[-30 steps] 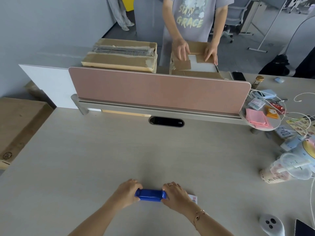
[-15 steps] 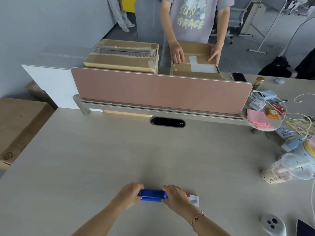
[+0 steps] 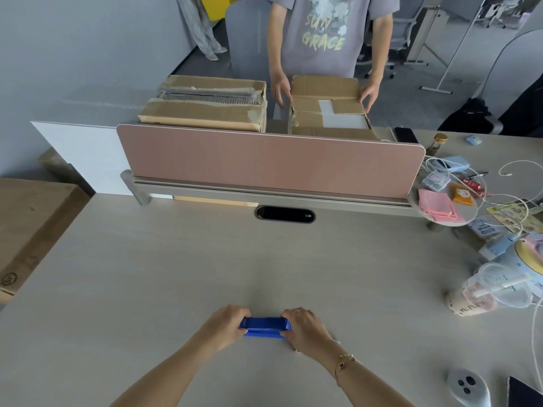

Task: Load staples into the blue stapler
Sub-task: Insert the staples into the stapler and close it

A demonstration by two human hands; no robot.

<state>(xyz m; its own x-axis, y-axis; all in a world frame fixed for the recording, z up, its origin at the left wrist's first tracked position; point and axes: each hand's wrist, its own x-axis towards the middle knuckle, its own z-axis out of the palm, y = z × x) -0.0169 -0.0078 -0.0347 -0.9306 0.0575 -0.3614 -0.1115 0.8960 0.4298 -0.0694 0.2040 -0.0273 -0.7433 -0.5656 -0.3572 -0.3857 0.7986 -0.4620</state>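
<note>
low in the frame's centre, the left hand and right hand grip opposite ends of the blue stapler on the bench. uneven pulling could make it slip or snap shut on fingers.

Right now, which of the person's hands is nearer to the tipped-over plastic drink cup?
The right hand. It grips the blue stapler's end on the side toward the cup; the left hand holds the stapler's opposite end, farther from it.
</note>
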